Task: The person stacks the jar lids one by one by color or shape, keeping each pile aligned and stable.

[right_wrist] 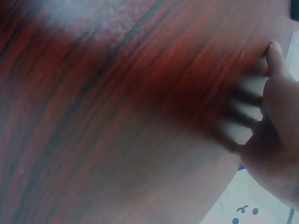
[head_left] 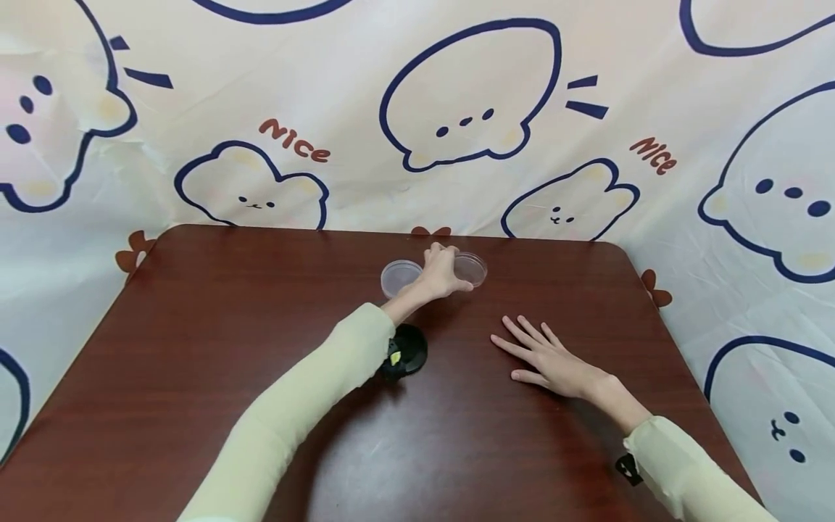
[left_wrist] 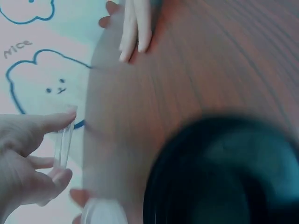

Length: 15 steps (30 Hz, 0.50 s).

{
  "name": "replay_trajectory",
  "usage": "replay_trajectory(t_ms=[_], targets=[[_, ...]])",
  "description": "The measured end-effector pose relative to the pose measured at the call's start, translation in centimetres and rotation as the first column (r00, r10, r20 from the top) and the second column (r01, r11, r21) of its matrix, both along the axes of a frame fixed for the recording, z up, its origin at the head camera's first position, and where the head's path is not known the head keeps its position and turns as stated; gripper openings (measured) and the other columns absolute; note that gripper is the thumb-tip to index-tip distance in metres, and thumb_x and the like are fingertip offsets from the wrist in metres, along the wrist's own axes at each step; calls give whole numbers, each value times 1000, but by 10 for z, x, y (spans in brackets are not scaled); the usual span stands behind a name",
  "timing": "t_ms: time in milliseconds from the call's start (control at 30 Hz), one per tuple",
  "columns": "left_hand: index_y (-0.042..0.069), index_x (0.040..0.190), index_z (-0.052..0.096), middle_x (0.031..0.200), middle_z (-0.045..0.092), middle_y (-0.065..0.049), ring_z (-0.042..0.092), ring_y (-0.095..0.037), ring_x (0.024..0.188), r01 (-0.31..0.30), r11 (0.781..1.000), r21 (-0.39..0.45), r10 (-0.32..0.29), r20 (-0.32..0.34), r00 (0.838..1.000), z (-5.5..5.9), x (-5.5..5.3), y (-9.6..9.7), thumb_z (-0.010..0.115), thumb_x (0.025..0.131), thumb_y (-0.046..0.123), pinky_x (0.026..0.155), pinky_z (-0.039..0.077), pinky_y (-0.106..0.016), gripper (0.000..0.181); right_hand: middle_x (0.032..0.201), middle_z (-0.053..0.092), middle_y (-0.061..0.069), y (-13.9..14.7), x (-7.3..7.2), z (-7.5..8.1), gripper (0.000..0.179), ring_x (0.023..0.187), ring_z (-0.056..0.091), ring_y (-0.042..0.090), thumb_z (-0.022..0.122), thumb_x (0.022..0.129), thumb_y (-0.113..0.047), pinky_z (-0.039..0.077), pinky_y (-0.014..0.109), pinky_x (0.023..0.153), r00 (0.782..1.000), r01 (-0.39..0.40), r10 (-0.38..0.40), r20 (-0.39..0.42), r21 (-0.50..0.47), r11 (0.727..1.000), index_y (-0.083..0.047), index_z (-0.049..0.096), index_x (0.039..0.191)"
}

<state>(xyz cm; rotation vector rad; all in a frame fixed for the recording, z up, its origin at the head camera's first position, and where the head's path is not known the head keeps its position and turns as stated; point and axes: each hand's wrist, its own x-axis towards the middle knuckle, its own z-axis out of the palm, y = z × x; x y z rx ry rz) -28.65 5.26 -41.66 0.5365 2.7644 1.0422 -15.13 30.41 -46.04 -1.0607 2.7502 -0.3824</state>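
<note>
My left hand (head_left: 440, 272) reaches over the far middle of the table and grips a clear, shallow round dish, like a petri dish (head_left: 471, 270), by its edge. In the left wrist view the dish (left_wrist: 64, 144) shows edge-on between thumb and fingers. Left of that hand a second clear round dish (head_left: 399, 277) lies on the table, partly covered by the wrist. My right hand (head_left: 554, 362) is spread palm down low over the table at right, fingers straight and holding nothing; the right wrist view shows the hand (right_wrist: 275, 112) from the thumb side.
A glossy round black thing (head_left: 411, 349) shows beside the left cuff and looms blurred in the left wrist view. The dark wooden table (head_left: 228, 326) has rounded far corners, with a printed cartoon cloth (head_left: 365, 196) behind and at both sides.
</note>
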Motion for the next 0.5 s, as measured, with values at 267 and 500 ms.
replay_trajectory(t_ms=[267, 500], targets=[[-6, 135, 49, 130, 43, -26, 32, -40, 122, -51, 998, 46, 53, -51, 997, -4, 2, -66, 83, 78, 22, 96, 35, -45, 72, 159, 14, 17, 1, 0, 0, 61, 143, 9, 44, 57, 97, -35, 9, 68, 103, 1000, 11, -11, 5, -8, 1000, -21, 34, 152], [-8, 136, 46, 129, 41, -28, 32, -41, 122, -97, 993, 63, 100, -55, 993, -8, 9, -103, 83, 77, 20, 97, 34, -46, 75, 158, 15, 18, 0, -1, -4, 60, 142, 9, 44, 57, 98, -35, 10, 69, 102, 1000, 13, -13, -8, -19, 1000, -19, 35, 151]])
